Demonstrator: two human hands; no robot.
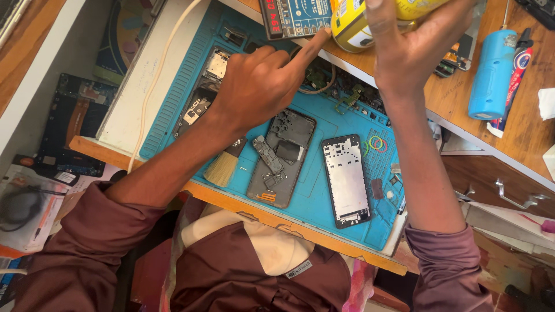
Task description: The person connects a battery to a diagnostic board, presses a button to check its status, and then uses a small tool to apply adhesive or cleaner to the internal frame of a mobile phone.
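My left hand [260,81] is curled with the index finger stretched out, its tip touching the lower edge of a blue device with a red digit display [295,17] at the back of the bench. My right hand [410,40] grips a yellow round container [352,26] just right of that device. Below the hands, on a blue work mat [324,196], lie an opened grey phone body [283,156] with exposed parts and a phone frame with a silvery inner plate [346,180].
A brush with pale bristles [222,167] lies on the mat's near left. Coloured rubber bands [377,143] and small parts sit to the right. A blue cylinder [491,72] and a tube lie on the wooden shelf [520,138]. A white cable [151,86] runs along the left.
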